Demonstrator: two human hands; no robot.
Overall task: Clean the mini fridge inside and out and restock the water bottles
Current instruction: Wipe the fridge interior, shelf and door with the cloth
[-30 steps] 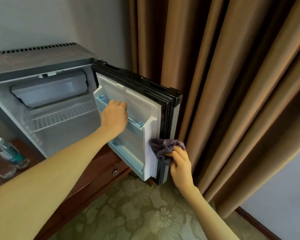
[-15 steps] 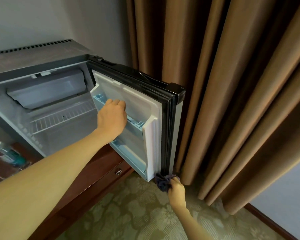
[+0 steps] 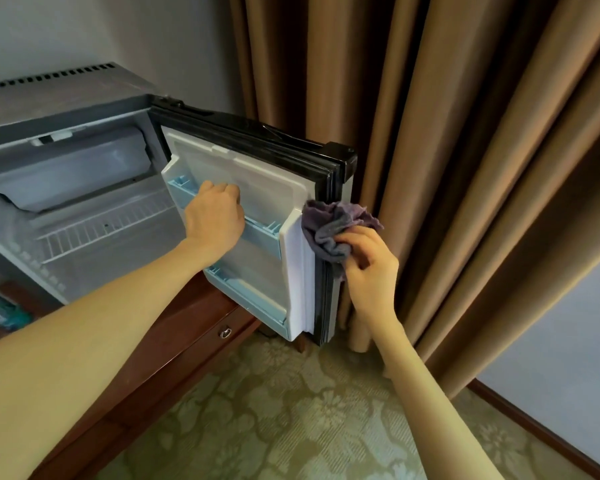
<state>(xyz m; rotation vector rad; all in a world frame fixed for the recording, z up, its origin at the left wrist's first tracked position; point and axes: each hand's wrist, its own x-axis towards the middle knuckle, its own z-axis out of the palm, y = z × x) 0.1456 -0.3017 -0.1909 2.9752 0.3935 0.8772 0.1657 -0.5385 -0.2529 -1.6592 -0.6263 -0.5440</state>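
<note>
right hand (image 3: 369, 268) and purple cloth (image 3: 336, 226) up from fridge door (image 3: 264, 188) bottom corner, now mid-edge

The open fridge door (image 3: 267, 188) juts toward the curtain (image 3: 465, 168), and the narrow gap between them is filled by the right grip (image 3: 371, 268) and its cloth (image 3: 333, 223). The left grip (image 3: 215, 220) holds and blocks the upper door shelf (image 3: 262, 235). There is open room above the wire shelf (image 3: 101, 233), under the freezer box (image 3: 77, 171).

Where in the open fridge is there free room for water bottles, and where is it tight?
Free: the wire shelf, between the freezer box above and the fridge walls; also the lower door shelf. Tight: the upper door shelf, which the left hand holds, and the door edge, where the right hand holds the cloth close to the curtain.
</note>
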